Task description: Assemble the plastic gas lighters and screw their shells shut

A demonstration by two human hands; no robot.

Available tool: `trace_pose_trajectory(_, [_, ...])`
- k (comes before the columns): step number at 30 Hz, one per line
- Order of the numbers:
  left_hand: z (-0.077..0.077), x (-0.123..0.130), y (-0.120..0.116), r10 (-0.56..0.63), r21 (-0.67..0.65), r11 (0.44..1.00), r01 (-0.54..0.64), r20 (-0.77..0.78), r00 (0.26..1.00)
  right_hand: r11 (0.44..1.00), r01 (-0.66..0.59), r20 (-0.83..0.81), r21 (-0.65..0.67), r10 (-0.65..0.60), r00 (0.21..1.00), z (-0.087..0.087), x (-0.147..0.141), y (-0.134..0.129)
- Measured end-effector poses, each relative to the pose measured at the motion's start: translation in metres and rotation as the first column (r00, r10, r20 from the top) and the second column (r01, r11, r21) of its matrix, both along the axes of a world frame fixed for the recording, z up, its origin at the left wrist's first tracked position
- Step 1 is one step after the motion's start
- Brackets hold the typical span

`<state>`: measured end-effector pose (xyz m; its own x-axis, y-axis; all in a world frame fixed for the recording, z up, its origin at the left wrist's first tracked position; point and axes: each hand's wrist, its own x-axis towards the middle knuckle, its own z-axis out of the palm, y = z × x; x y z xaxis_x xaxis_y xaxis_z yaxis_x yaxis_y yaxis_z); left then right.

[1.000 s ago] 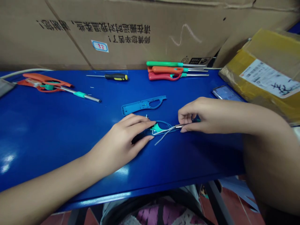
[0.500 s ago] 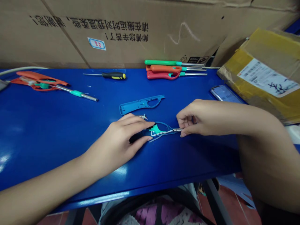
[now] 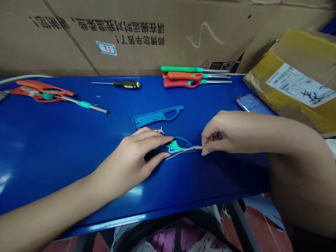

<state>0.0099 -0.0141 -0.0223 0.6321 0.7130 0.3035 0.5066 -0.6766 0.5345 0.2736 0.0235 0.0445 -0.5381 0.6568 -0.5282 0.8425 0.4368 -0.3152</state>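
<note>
Between my two hands lies the blue shell (image 3: 183, 139), open side up on the table (image 3: 210, 175). My left hand (image 3: 143, 154) grasps it from both edges, forefinger on the far side and thumb on the near; my right hand (image 3: 219, 134) pinches the metal tube (image 3: 198, 148) at the shell's narrow end. Just beyond my left fingertips sits the green trigger (image 3: 173, 144), and white wire (image 3: 181, 149) runs from there towards the tube.

What worries me most is the hose (image 3: 173, 155): it slants out of the tube, and its loose end lies outside the shell, near my left thumb. If the other half (image 3: 148, 119), beyond my left knuckles, were closed over it like that, I think the hose would be nipped or kinked. Too hard a pull or twist from my right pinch could tug the wire off its seat or lift the trigger, since only my left fingers steady that end. Should those slacken, the shell could skid on the glossy surface. Close behind my left forefinger, the small part (image 3: 160, 130) could be knocked away by a careless knuckle. Whether the tube is fully seated, my right fingers hide.
</note>
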Motion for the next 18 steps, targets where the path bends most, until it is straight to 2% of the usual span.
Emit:
trace_pose_trajectory(13, [-0.0012, 0.0002, 0.002, -0.007, 0.001, 1.0, 0.007, 0.01, 1.0, 1.0, -0.011, 0.034, 0.028, 0.01, 0.999, 0.0007, -0.0007, -0.0005])
trace_pose_trajectory(18, [-0.0011, -0.0011, 0.002, -0.024, 0.004, 1.0, 0.024, 0.025, 0.999, 0.996, -0.028, 0.017, 0.09, 0.027, 0.999, -0.0037, -0.0015, -0.0011])
